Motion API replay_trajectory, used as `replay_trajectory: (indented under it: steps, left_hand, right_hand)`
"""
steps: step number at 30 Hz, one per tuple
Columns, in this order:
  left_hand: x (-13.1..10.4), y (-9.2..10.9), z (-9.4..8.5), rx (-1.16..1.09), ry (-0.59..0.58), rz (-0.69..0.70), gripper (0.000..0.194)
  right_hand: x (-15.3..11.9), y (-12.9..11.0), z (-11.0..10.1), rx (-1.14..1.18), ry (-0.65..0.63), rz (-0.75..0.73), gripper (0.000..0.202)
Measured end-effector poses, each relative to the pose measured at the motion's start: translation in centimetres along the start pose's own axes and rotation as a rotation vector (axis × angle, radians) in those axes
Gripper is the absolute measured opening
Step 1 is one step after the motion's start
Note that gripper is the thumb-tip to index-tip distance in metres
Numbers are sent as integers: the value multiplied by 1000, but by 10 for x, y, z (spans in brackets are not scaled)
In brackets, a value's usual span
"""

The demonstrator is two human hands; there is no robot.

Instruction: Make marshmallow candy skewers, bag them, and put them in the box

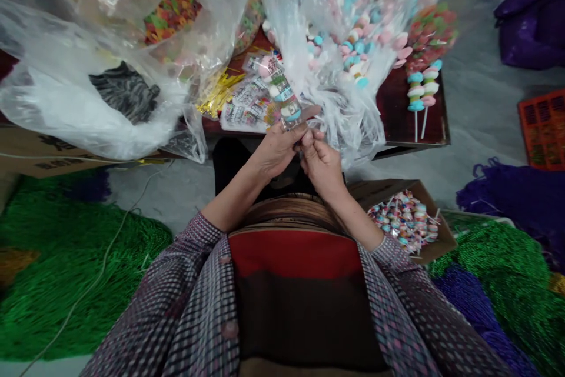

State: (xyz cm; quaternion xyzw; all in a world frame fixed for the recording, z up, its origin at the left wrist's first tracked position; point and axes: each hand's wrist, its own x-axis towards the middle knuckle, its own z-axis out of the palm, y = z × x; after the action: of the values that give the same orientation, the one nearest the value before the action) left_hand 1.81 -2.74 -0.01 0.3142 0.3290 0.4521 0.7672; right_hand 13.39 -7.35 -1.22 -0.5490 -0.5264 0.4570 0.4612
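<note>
A clear printed wrapper with a candy skewer inside points away from me over the table's front edge. My left hand is closed round its near end. Against it, my right hand pinches at the bottom of the wrapper; the stick there is hidden by the fingers. Beyond the hands lie printed flat wrappers and gold twist ties. An open plastic bag of pink, white and blue candies stands behind. Two unwrapped candy skewers rest at the table's right end.
Bags of colourful gummies fill the back left, near a crumpled black bag. A cardboard box of wrapped skewers stands right of my lap. Green bundles lie on the floor, with an orange crate at far right.
</note>
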Motion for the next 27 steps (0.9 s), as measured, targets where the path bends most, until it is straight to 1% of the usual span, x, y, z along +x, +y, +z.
replay_trajectory:
  steps: [2,3,6,7,8,9,11,12,13,15,17,18,19,20,24,25,26,27]
  left_hand:
    - [0,1,-1,10,2,-19,32]
    - [0,2,-1,7,4,-30,28]
    - [-2,10,-3,-40,43,-25,11]
    - [-3,13,-3,-61,59,-15,11]
    - [-5,15,-1,-78,64,-15,15]
    - [-8,17,1,-90,47,-34,19]
    - [-14,20,9,-103,-53,-129,22]
    - [-17,19,13,-108,-127,-194,22]
    - [-21,19,18,-116,-204,-258,21]
    - [-26,17,25,-133,-327,-346,19]
    - [-28,14,27,-111,-378,-364,18]
    - [-27,12,26,-71,-371,-351,17]
    - [-26,10,23,-6,-332,-321,17]
    - [-23,7,20,88,-268,-274,17]
    - [-11,-4,8,569,115,8,8]
    - [-9,-6,6,639,176,59,9]
    - [-7,-6,6,655,197,80,10]
    - [-7,-6,6,613,180,71,9]
  right_hand:
    - [1,0,-1,12,-35,16,61]
    - [1,-2,-4,-5,-76,24,62]
    - [7,-12,-26,-121,-277,43,63]
    - [10,-17,-36,-154,-323,39,62]
    - [14,-22,-45,-165,-303,25,59]
    - [19,-27,-53,-145,-238,2,55]
    - [29,-33,-63,-56,-103,-58,50]
    - [34,-35,-63,1,-82,-84,51]
    - [38,-37,-60,60,-98,-99,55]
    - [44,-36,-50,176,-195,-89,62]
    - [46,-33,-36,267,-267,-52,66]
    - [46,-31,-30,286,-270,-37,66]
    - [45,-27,-24,286,-247,-30,65]
    - [45,-23,-19,270,-201,-35,63]
    - [47,-5,-5,131,31,-142,58]
    - [48,-2,-3,99,66,-169,57]
    - [49,-1,-4,77,83,-188,56]
    - [50,-2,-6,68,77,-196,56]
